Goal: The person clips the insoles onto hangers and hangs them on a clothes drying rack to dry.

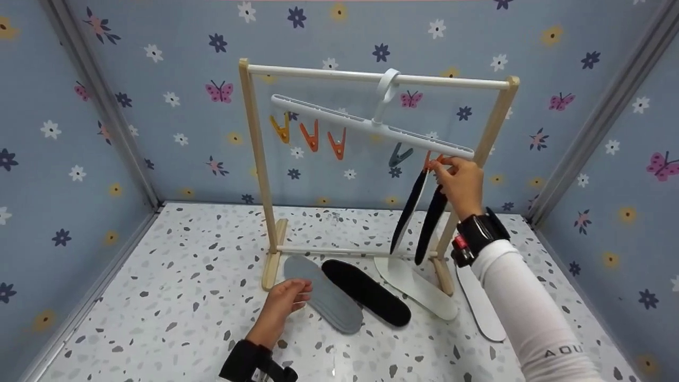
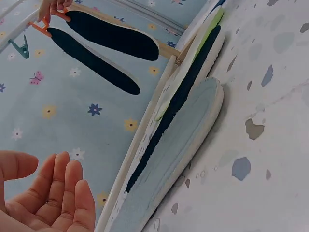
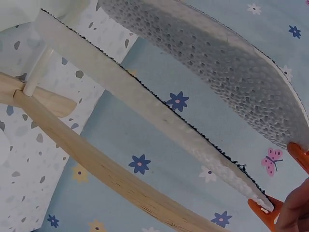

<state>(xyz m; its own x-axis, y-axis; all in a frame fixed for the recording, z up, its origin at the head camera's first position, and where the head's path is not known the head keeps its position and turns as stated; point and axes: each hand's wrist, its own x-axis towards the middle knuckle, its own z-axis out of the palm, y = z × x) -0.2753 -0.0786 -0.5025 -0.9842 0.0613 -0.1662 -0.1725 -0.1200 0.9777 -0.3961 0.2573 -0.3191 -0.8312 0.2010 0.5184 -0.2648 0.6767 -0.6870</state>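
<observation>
My right hand (image 1: 461, 183) pinches an orange clothespin (image 3: 264, 212) at the low right end of a white clip hanger (image 1: 329, 113). From that clothespin hangs a black insole (image 1: 431, 225) with a pale underside. A second black insole (image 1: 408, 215) dangles beside it from another orange clothespin (image 3: 300, 155). Over the floor, my left hand (image 1: 284, 305) holds nothing; its fingers are loosely bent in the left wrist view. Close to it lies a grey insole (image 1: 323, 294), then a flat black insole (image 1: 366, 292) and a pale one (image 1: 416, 289).
A wooden rack (image 1: 257, 159) with a white top rod (image 1: 318, 72) carries the tilted hanger. Bare clothespins hang along it: yellow (image 1: 281, 128), two orange (image 1: 310, 137), and grey-blue (image 1: 400, 155). Another white insole (image 1: 480, 305) lies beside the rack's right foot (image 1: 443, 277). Patterned walls surround the speckled floor.
</observation>
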